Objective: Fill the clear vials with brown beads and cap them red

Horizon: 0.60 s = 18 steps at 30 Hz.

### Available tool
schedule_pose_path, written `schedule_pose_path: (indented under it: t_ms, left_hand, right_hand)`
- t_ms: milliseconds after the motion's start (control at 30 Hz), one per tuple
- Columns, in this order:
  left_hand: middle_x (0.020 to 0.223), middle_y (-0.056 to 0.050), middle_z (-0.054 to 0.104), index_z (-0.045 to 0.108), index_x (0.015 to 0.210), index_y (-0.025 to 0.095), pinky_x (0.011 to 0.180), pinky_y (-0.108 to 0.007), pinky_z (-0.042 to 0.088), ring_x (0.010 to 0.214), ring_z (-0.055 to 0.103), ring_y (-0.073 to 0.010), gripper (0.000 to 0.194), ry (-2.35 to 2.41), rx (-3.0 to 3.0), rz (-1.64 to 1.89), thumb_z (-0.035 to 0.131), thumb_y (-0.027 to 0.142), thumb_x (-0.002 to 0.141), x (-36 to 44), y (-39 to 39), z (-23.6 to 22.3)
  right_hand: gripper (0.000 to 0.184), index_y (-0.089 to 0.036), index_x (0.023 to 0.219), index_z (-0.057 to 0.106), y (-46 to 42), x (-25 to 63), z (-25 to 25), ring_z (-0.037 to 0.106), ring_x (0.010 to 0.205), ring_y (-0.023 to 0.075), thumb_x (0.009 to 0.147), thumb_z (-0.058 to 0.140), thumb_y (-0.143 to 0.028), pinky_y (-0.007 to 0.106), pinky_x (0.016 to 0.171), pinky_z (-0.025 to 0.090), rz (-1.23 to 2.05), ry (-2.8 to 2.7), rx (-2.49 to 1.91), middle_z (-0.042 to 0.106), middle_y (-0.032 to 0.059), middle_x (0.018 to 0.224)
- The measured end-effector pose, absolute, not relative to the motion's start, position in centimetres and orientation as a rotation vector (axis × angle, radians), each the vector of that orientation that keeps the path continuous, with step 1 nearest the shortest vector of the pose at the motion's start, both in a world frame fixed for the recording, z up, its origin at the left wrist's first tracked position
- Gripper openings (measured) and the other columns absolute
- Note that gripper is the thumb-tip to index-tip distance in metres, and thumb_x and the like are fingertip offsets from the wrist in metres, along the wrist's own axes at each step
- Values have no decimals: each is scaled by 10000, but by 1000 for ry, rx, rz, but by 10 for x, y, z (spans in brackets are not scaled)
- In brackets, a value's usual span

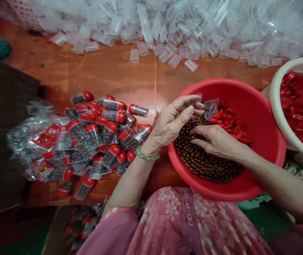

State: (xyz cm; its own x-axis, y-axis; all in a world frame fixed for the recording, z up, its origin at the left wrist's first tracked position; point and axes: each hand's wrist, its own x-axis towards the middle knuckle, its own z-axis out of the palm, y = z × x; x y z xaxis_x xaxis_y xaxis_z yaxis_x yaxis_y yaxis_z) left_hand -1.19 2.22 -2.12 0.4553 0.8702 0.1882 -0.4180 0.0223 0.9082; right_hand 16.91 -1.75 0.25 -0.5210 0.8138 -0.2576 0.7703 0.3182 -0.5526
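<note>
My left hand (pixel 174 120) is raised over a red plastic basin (pixel 270 156), its fingertips curled around a small clear plastic tube (pixel 198 97). A green beaded bracelet (pixel 146 156) circles that wrist. My right hand (pixel 215 140) rests its fingers on a heap of round brown beads (pixel 207 159) in the basin. I cannot tell whether it holds any beads. Beside the heap lie several red caps (pixel 228 124) and a few clear tubes (pixel 211 109).
Filled tubes with red caps (pixel 101 141) lie piled on a wooden table (pixel 87 67) left of the basin, with more below (pixel 84 226). Many empty clear tubes (pixel 167 42) are heaped at the far side. A white basin (pixel 275 102) of red caps stands at right.
</note>
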Motion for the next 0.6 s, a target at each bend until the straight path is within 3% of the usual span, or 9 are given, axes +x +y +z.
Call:
schedule_pose_path:
  t_ms: [233,400,467,600]
  left_hand:
    - [1268,-84,706,644,1275,231,1050,-355,530,1165,683,-199,359,475,1205,1005,610,424,975,-19,19,-12]
    - [1512,-129,549,525,1455,222,1210,-446,395,1427,498,-302,639,489,1456,650,741,374,873,-26,0,5]
    - [1492,-119,573,525,1458,217,1222,-454,372,1417,509,-290,575,525,1557,626,679,324,915,-23,-9,5]
    - [1380,-86,665,567,1421,228,1127,-401,466,1265,627,-243,431,648,1513,678,521,341,1007,-16,-17,0]
  right_hand:
    - [125,-182,1004,725,-20,183,14,739,885,162,913,673,-250,258,848,549,1105,-2051,-1136,791,35,962]
    - [142,-200,1016,707,-26,189,26,738,864,162,889,707,-263,279,839,576,1043,-1880,-1135,779,38,963]
    - [228,-205,1104,677,-29,191,26,741,873,168,889,703,-279,291,823,593,1072,-1832,-1136,768,51,1010]
    - [296,-234,1202,656,-30,192,27,740,953,177,907,666,-252,311,869,602,1015,-1904,-1102,758,59,1121]
